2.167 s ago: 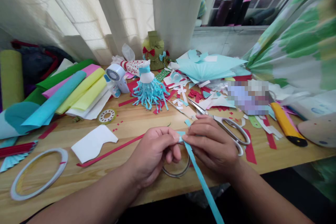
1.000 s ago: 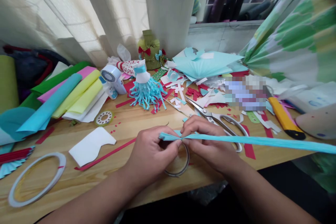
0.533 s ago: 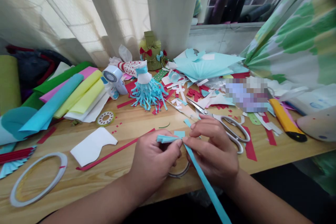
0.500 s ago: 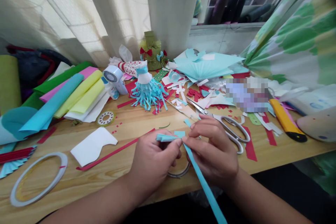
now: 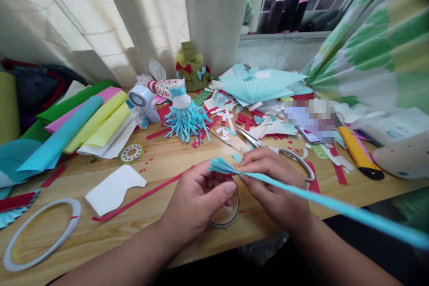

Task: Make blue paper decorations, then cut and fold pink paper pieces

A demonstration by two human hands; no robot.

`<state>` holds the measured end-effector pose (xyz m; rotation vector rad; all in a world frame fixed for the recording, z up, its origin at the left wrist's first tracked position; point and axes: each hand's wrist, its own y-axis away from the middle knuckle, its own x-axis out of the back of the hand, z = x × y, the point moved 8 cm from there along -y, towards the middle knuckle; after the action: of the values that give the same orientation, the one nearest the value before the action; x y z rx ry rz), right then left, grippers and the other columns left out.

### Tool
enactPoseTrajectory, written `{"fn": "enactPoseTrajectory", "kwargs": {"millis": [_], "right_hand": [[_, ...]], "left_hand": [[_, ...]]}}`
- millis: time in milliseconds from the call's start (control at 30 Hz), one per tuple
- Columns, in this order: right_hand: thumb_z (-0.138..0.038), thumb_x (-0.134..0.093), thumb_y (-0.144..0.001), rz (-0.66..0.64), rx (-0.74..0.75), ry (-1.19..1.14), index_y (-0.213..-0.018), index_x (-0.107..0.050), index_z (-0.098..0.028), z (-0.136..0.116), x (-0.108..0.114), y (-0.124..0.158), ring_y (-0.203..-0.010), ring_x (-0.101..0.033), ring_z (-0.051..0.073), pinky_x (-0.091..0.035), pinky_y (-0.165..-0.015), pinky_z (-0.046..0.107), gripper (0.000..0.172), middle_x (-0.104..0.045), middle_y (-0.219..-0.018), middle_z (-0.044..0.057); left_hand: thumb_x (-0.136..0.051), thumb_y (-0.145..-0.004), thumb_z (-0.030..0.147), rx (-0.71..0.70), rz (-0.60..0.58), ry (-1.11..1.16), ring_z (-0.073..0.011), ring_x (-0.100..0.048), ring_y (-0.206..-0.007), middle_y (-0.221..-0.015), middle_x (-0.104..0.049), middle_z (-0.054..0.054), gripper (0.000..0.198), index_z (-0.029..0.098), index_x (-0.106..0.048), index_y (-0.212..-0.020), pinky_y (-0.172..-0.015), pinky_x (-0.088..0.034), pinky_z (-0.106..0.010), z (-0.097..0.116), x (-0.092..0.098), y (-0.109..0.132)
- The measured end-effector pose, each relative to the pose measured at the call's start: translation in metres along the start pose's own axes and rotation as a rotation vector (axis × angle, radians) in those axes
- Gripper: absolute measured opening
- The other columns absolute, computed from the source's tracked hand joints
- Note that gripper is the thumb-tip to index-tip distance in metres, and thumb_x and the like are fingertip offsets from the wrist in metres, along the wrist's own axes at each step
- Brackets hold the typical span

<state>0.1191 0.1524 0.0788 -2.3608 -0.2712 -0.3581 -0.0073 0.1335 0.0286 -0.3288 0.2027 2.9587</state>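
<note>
My right hand [image 5: 273,185] pinches a long turquoise paper strip [image 5: 301,192] between thumb and fingertips. The strip's pleated end spreads into a small fan [image 5: 223,166] just above my left hand [image 5: 197,203], and its far end runs out to the lower right of the view. My left hand seems to hold nothing, with the thumb slightly below the fan and the fingers partly behind it. Steel scissors [image 5: 291,157] lie beyond my right hand. A thin ring of tape [image 5: 229,219] lies on the wooden table under my hands, partly hidden.
Paper scraps, a turquoise fringed paper figure [image 5: 184,120] and a pale turquoise paper fan [image 5: 258,87] cover the table's far side. Rolled coloured paper [image 5: 83,116] lies at left, a tape ring [image 5: 42,234] at front left, and a yellow utility knife [image 5: 357,154] at right.
The strip has swung from hanging toward me to stretching right. Its pleated end has spread into a fan, and my left hand has opened away from it.
</note>
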Motion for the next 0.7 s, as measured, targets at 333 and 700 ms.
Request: {"fn": "enactPoseTrajectory", "kwargs": {"millis": [333,700], "right_hand": [[-0.014,-0.07,-0.07,-0.033,-0.39,-0.48,-0.068,-0.066,-0.02,0.038,-0.026,0.013,-0.074,-0.058,0.016,-0.047,-0.071,0.031,0.008,-0.059,-0.073,0.0],[-0.015,-0.067,-0.073,-0.19,-0.313,-0.373,-0.077,-0.068,-0.02,0.027,-0.022,0.002,-0.076,-0.06,0.016,-0.049,-0.071,0.031,0.007,-0.064,-0.077,0.002]], "left_hand": [[-0.066,-0.073,0.021,-0.02,0.116,-0.282,-0.0105,-0.052,-0.053,-0.055,-0.056,0.002,0.014,0.016,-0.058,-0.062,-0.053,-0.043,-0.022,0.007,0.01,0.001],[-0.064,-0.072,0.021,0.023,0.139,-0.266,-0.0093,-0.052,-0.049,-0.054,-0.058,0.002,0.01,0.015,-0.06,-0.064,-0.049,-0.043,-0.02,0.003,0.012,0.002]]}}
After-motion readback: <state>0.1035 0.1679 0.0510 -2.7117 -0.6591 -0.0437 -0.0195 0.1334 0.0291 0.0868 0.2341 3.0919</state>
